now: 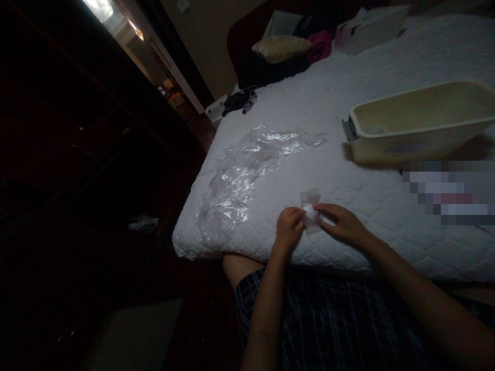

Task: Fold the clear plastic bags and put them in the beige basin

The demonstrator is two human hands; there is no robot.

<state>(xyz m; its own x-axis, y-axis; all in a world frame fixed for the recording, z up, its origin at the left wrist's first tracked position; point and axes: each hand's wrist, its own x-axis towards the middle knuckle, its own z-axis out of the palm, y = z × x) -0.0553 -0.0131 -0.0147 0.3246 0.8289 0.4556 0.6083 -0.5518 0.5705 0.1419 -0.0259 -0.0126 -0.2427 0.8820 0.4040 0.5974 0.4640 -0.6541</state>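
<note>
A small clear plastic bag (310, 198) is held at the bed's near edge, between my two hands. My left hand (290, 226) pinches its left side with the fingers closed. From the right, my right hand (340, 221) grips the bag between thumb and fingertips. Whether anything lies inside the bag is too blurred to tell. Left of my hands, a long spread of crumpled clear plastic bags (240, 180) covers part of the white quilted bed (328, 175).
A cream plastic bin (417, 147) with a grey latch stands on the bed at right. Farther back are a white box (371, 31), a pillow (282, 49) and a rolled magenta cloth (320, 46). Dark items (237, 100) lie near the far left edge. Dark furniture (77, 129) stands at left.
</note>
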